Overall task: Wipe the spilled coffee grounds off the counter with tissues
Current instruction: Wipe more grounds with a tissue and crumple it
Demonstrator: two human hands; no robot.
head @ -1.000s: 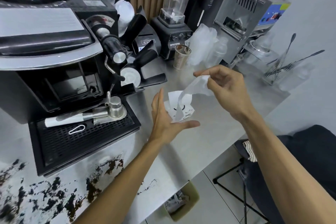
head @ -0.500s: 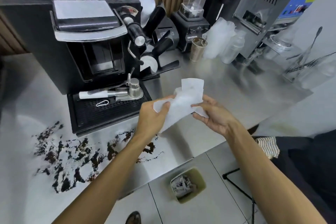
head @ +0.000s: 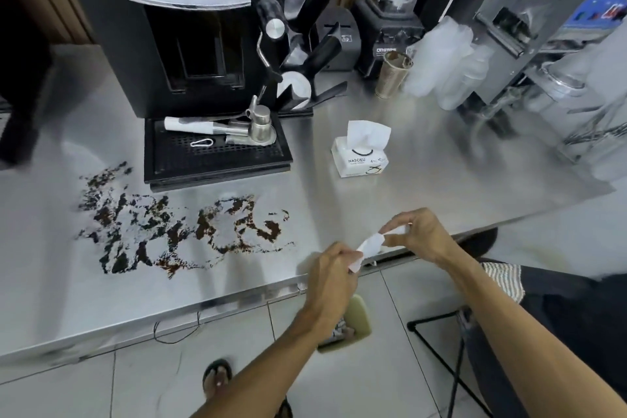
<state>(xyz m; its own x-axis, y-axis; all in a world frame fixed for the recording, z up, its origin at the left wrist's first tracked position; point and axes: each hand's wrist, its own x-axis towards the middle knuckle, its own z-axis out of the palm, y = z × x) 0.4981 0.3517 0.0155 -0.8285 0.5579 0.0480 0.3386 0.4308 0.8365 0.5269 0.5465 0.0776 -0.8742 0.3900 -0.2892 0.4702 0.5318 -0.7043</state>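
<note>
- Head view: a thin white paper tissue (head: 371, 244) is stretched between both hands, just above the front edge of the brushed stainless-steel counter (head: 339, 204).
- The left hand (head: 334, 268) is curled into a fist around the lower end of the tissue, knuckles facing up.
- The right hand (head: 422, 236) pinches the upper end between thumb and fingertips, with the other fingers bent.
- The tissue looks folded or twisted into a narrow strip, though motion blur makes its exact shape hard to read.
- The dark brown spilled coffee grounds (head: 176, 231) lie in a wide, patchy smear on the counter to the left of the hands and apart from them. They sit just in front of the black perforated drip tray (head: 217, 154).
- The tray belongs to a black and chrome espresso machine (head: 190, 44). A silver metal tool with a white handle (head: 237, 127) lies across the tray.
- A small white tissue box with black lettering (head: 361, 159) stands on the counter to the right of the tray, with one sheet sticking up from its slot.
- Farther back are a ribbed metal cup (head: 392, 78) and a black blender base with a clear jug (head: 390, 34).
- On the tiled floor below the counter edge, a pale green waste bin (head: 359, 319) is partly hidden by the left forearm.
</note>
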